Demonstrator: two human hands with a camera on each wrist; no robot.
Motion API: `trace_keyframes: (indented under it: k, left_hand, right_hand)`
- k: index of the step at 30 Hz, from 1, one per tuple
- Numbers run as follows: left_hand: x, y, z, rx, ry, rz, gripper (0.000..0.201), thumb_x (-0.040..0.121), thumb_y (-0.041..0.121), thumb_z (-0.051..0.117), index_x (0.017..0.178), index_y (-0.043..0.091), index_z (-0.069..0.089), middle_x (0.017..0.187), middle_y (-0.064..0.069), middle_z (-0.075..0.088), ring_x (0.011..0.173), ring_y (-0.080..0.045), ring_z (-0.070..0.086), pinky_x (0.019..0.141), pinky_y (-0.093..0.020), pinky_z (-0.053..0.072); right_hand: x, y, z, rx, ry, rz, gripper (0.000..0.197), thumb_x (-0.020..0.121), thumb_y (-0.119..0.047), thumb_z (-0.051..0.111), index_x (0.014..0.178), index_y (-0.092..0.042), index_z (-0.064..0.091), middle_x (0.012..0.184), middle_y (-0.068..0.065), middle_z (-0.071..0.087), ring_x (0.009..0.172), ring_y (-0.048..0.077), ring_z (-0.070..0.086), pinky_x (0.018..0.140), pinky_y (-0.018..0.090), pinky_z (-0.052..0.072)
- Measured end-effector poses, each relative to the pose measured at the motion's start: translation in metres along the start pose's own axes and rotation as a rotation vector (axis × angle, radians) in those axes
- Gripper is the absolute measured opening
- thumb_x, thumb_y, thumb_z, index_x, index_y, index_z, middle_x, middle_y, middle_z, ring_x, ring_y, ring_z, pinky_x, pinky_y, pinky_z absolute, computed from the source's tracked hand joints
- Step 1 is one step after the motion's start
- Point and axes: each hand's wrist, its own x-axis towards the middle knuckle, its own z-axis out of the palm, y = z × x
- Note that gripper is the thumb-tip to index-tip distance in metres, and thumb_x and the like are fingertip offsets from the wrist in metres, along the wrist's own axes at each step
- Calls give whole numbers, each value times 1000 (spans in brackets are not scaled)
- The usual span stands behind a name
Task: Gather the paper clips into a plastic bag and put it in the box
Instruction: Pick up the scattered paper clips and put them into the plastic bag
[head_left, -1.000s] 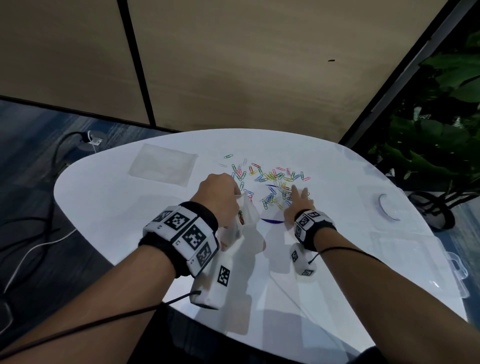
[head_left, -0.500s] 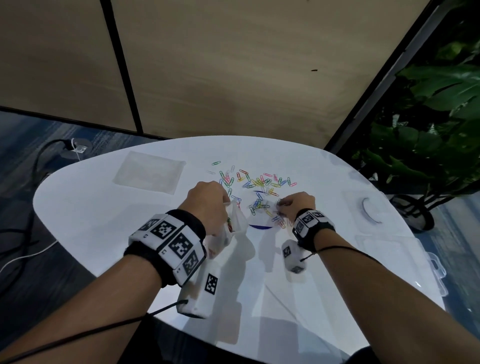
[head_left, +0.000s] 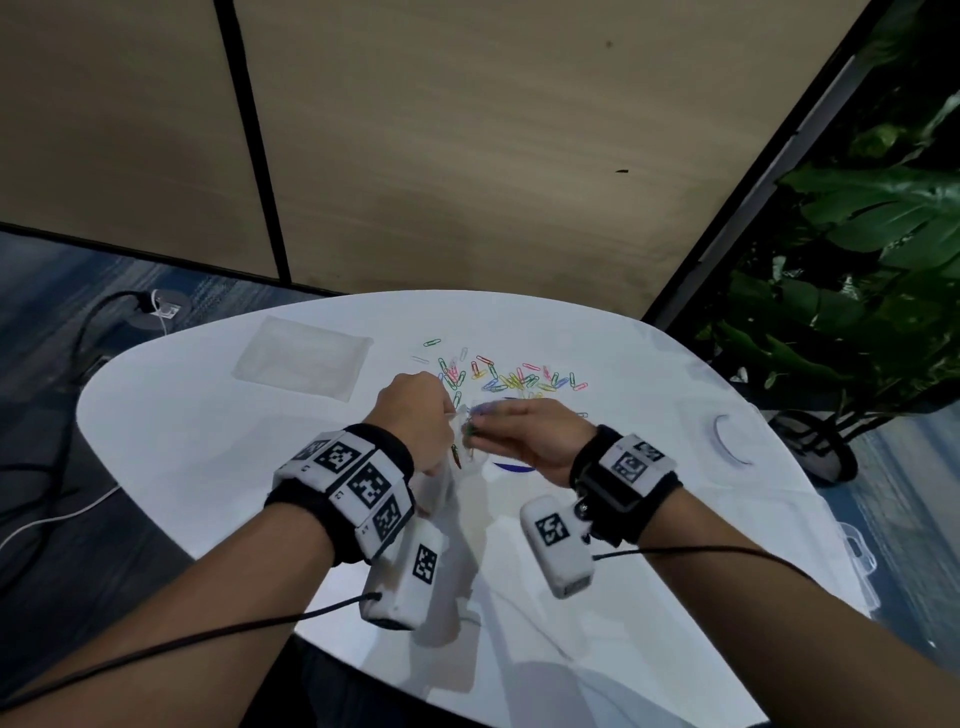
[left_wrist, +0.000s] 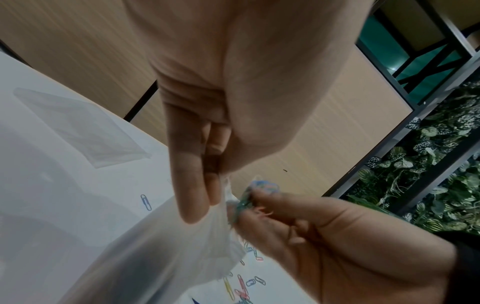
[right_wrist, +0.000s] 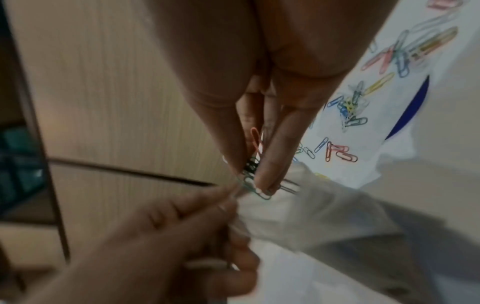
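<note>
Coloured paper clips (head_left: 511, 376) lie scattered on the far middle of the white table (head_left: 208, 441). My left hand (head_left: 415, 426) pinches the mouth of a clear plastic bag (head_left: 441, 480), which hangs below it with a few clips inside. In the left wrist view the bag (left_wrist: 182, 246) droops under my fingers. My right hand (head_left: 519, 436) pinches a small bunch of clips (right_wrist: 255, 176) right at the bag's mouth (right_wrist: 249, 203). A clear plastic box (head_left: 841, 551) sits at the table's right edge.
A spare flat plastic bag (head_left: 304, 356) lies at the far left of the table. A round transparent lid (head_left: 730, 439) lies to the right. A leafy plant (head_left: 857, 291) stands beyond the right edge, cables (head_left: 78, 338) run on the floor at the left.
My right hand closed on a bunch of clips from the pile and carried it back left to the bag's mouth. The left hand kept hold of the bag.
</note>
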Motion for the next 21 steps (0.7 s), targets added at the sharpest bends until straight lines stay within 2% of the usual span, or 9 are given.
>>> trace_keyframes:
  k: [3, 7, 9, 10, 13, 16, 18, 19, 21]
  left_hand:
    - [0, 0, 1, -32, 8, -9, 28, 87, -4, 66, 111, 8, 75, 98, -17, 76, 92, -36, 75, 82, -42, 65]
    - [2, -2, -2, -55, 23, -7, 24, 89, -5, 63, 105, 6, 77, 88, -18, 77, 83, -37, 77, 75, -44, 66]
    - [2, -4, -3, -57, 26, -14, 26, 88, -7, 62, 104, 7, 77, 90, -19, 76, 84, -37, 76, 77, -44, 66]
    - [2, -4, -4, -57, 26, -17, 26, 87, -7, 62, 105, 6, 77, 91, -19, 76, 86, -38, 76, 78, -44, 66]
    - [4, -9, -7, -83, 25, -28, 25, 85, -6, 67, 105, 5, 77, 93, -20, 76, 86, -39, 76, 78, -45, 66]
    - [7, -18, -14, -141, 54, -51, 26, 91, -4, 63, 112, 4, 75, 91, -20, 76, 81, -37, 77, 73, -45, 66]
    - [5, -23, -21, -169, 49, -68, 25, 95, -4, 59, 114, 4, 73, 86, -19, 75, 72, -34, 78, 69, -45, 67]
    - [4, -26, -24, -177, 47, -75, 25, 96, -4, 58, 114, 5, 72, 83, -18, 75, 68, -32, 78, 69, -44, 67]
    - [3, -32, -31, -179, 55, -84, 26, 96, -4, 56, 114, 6, 72, 79, -16, 74, 65, -30, 78, 69, -44, 67]
  right_hand:
    - [3, 11, 8, -384, 78, -106, 19, 75, 12, 72, 93, 6, 72, 82, 17, 72, 69, 20, 71, 68, 21, 58]
    - [7, 15, 22, -976, 165, -367, 11, 79, -10, 72, 88, -14, 78, 68, 3, 72, 60, 13, 69, 64, 20, 57]
    - [8, 13, 27, -1198, 136, -453, 15, 82, -12, 66, 90, -17, 78, 69, -1, 71, 60, 10, 62, 58, 9, 47]
    - [8, 12, 29, -1259, 90, -464, 19, 82, -10, 64, 92, -17, 78, 73, -1, 71, 62, 9, 61, 59, 9, 45]
    - [6, 2, 29, -1282, -99, -452, 26, 83, -10, 64, 104, -18, 76, 94, -2, 76, 81, 11, 70, 79, 24, 55]
    - [12, -21, 9, -974, -143, -386, 20, 87, -6, 65, 104, -13, 74, 99, 5, 76, 85, 17, 74, 77, 29, 59]
    - [34, -29, -27, -744, 11, -361, 15, 90, -5, 64, 97, -13, 74, 97, 12, 75, 87, 26, 73, 76, 37, 61]
    - [49, -29, -48, -745, 146, -341, 15, 90, -9, 64, 98, -16, 74, 101, 12, 74, 94, 28, 71, 82, 40, 59]
    - [84, -20, -92, -1055, 425, -185, 28, 93, -27, 61, 118, -19, 67, 124, 10, 66, 118, 31, 60, 103, 41, 47]
